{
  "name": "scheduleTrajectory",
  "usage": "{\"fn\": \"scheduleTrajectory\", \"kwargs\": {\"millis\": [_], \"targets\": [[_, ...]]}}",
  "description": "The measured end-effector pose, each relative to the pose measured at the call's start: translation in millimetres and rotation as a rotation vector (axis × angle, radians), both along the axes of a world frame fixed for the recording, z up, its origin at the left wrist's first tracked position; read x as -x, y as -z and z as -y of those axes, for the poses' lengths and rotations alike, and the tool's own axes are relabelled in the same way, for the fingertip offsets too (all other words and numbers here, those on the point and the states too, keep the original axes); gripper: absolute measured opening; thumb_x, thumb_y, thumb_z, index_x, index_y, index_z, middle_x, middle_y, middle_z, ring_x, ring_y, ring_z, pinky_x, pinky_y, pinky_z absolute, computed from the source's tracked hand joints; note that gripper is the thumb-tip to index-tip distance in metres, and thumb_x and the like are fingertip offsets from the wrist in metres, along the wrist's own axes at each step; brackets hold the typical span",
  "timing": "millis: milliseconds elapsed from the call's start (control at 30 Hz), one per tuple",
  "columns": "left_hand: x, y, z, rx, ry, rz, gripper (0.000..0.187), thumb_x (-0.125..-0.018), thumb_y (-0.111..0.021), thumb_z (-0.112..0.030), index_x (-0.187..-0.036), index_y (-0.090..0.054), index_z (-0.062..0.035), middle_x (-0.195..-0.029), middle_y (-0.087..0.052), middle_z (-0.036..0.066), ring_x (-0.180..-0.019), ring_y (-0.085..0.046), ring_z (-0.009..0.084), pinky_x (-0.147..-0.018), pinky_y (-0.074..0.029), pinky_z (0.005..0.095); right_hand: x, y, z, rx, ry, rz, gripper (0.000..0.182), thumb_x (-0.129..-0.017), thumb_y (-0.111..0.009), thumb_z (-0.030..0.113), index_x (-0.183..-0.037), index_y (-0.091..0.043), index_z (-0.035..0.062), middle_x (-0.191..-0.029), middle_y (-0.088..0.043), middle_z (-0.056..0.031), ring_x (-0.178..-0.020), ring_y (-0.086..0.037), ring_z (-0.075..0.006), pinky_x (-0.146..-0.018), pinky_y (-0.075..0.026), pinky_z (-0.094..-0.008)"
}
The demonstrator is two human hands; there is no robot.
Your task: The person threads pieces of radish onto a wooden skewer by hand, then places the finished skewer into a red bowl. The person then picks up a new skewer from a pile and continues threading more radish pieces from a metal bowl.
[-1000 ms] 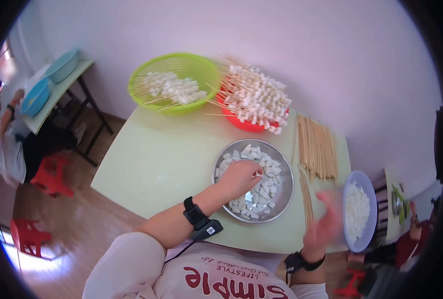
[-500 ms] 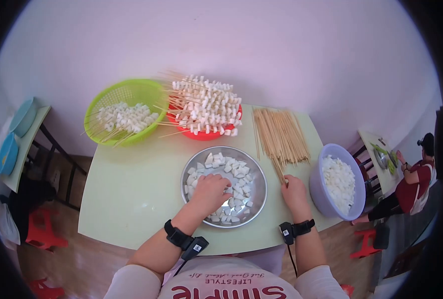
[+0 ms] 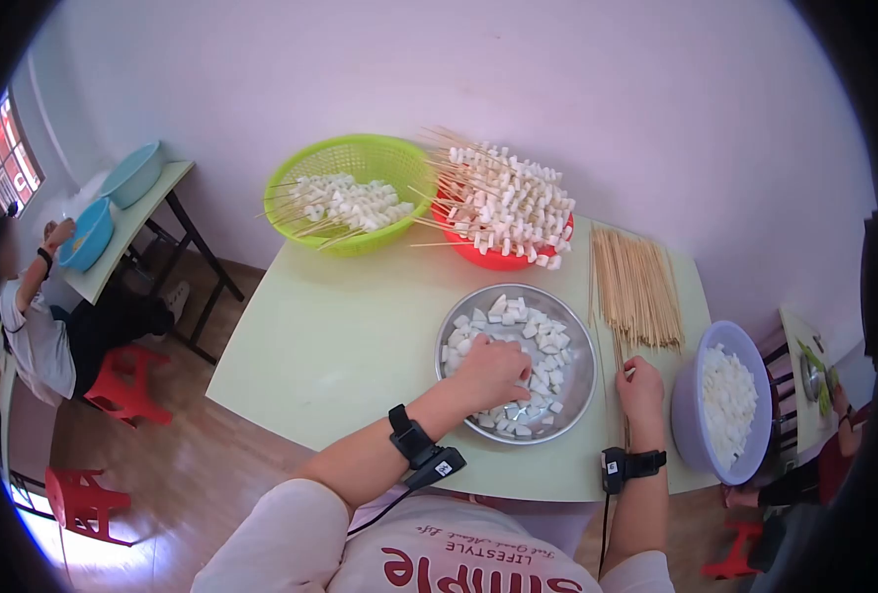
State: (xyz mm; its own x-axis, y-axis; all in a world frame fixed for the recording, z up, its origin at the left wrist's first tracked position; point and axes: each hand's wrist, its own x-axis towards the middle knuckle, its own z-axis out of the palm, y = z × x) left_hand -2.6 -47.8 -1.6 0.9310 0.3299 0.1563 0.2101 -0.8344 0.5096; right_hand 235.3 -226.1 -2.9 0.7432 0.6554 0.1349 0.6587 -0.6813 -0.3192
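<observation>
Over a round metal pan (image 3: pixel 589 395) of white cut pieces (image 3: pixel 547 341), my left hand (image 3: pixel 496 374) has its fingers curled down among the pieces; what they pinch, if anything, is hidden. My right hand (image 3: pixel 641 387) is closed on thin wooden skewers (image 3: pixel 618 348) just right of the pan. Their lengths show above and below the fist. A spread of loose skewers (image 3: pixel 638 287) lies beyond it on the pale green table (image 3: pixel 300 336). To its right, a lilac basin (image 3: pixel 689 405) holds more white pieces.
Filled skewers lie in a green basket (image 3: pixel 399 148) and are heaped on a red basin (image 3: pixel 498 261) at the back. At left, a person (image 3: pixel 39 326) sits by a table with blue basins (image 3: pixel 88 237). Another person (image 3: pixel 839 460) is at far right, and red stools (image 3: pixel 127 385) stand left.
The view has turned left, shifting the table rightward and showing more of the seated person. My right hand has moved from the spread's near end, with skewers now also showing below it.
</observation>
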Motion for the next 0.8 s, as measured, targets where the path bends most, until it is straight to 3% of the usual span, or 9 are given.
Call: {"fn": "scheduleTrajectory", "kwargs": {"millis": [133, 300, 367, 400, 467, 533, 667, 800], "targets": [[-6, -6, 0, 0.074, 0.06, -0.194, 0.021, -0.072, -0.075, -0.028, -0.085, -0.066, -0.0153, -0.091, -0.065, 0.002, -0.092, -0.061, 0.0216, -0.081, -0.035, 0.0403, -10, 6, 0, -0.062, 0.009, 0.04, 0.015, -0.082, -0.065, 0.02, -0.088, -0.066, 0.0065, -0.074, -0.067, -0.0156, -0.072, -0.065, -0.0346, -0.067, -0.051, -0.0451], [-5, -9, 4, 0.01, 0.078, -0.162, 0.02, -0.071, -0.075, -0.025, -0.086, -0.066, -0.015, -0.089, -0.066, 0.002, -0.092, -0.061, 0.0219, -0.082, -0.035, 0.0408, -7, -4, -4, -0.285, -0.006, 0.116, 0.014, -0.086, -0.061, 0.018, -0.092, -0.067, 0.0062, -0.073, -0.066, -0.0165, -0.068, -0.064, -0.0343, -0.063, -0.05, -0.0435], [-6, 0, 4, -0.02, 0.07, -0.104, 0.02, -0.071, -0.075, -0.024, -0.086, -0.065, -0.0149, -0.088, -0.066, 0.001, -0.091, -0.062, 0.0223, -0.082, -0.035, 0.041, -4, -20, -9, -0.349, -0.018, 0.033, 0.016, -0.09, -0.06, 0.018, -0.096, -0.068, 0.0043, -0.068, -0.064, -0.0107, -0.059, -0.061, -0.0246, -0.056, -0.047, -0.0353], [-8, 4, 3, -0.016, 0.065, -0.07, 0.019, -0.071, -0.074, -0.024, -0.085, -0.066, -0.0149, -0.086, -0.066, 0.002, -0.09, -0.062, 0.0227, -0.082, -0.036, 0.0414, -1, -25, -14, -0.349, -0.015, 0.032, 0.016, -0.09, -0.06, 0.018, -0.096, -0.068, 0.0043, -0.068, -0.064, -0.0107, -0.059, -0.061, -0.0246, -0.056, -0.047, -0.0353], [-9, 6, 3, -0.005, 0.078, -0.044, 0.018, -0.071, -0.073, -0.024, -0.085, -0.066, -0.0149, -0.085, -0.066, 0.002, -0.088, -0.062, 0.0231, -0.082, -0.036, 0.0418, 12, -33, -24, -0.699, -0.098, -0.432, 0.018, -0.093, -0.06, 0.019, -0.099, -0.068, 0.0033, -0.066, -0.059, -0.001, -0.053, -0.052, -0.0104, -0.049, -0.04, -0.0244], [-9, 2, 0, 0.029, 0.091, -0.114, 0.016, -0.072, -0.071, -0.023, -0.084, -0.066, -0.0144, -0.084, -0.066, 0.003, -0.089, -0.062, 0.0234, -0.081, -0.036, 0.043, 43, -56, -34, -0.81, -0.098, -0.852, 0.02, -0.094, -0.06, 0.019, -0.106, -0.066, 0.0038, -0.067, -0.052, 0.0052, -0.054, -0.046, -0.0021, -0.046, -0.034, -0.0179], [-5, -9, -2, 0.117, 0.104, -0.115, 0.013, -0.073, -0.07, -0.021, -0.082, -0.065, -0.0122, -0.082, -0.066, 0.005, -0.085, -0.062, 0.024, -0.079, -0.038, 0.0407, 68, -49, -52, -0.813, -0.298, -1.352, 0.023, -0.095, -0.059, 0.015, -0.115, -0.062, 0.0037, -0.063, -0.049, 0.0051, -0.047, -0.04, -0.0024, -0.043, -0.031, -0.0172], [-7, -21, -2, 0.293, 0.03, -0.064, 0.014, -0.077, -0.07, -0.014, -0.089, -0.065, -0.0074, -0.086, -0.067, 0.008, -0.088, -0.063, 0.0246, -0.082, -0.045, 0.0381, 81, -32, -67, -0.745, -0.335, -1.512, 0.024, -0.095, -0.058, 0.015, -0.116, -0.062, 0.0028, -0.063, -0.05, 0.0044, -0.045, -0.039, -0.0025, -0.041, -0.031, -0.0174]]}}
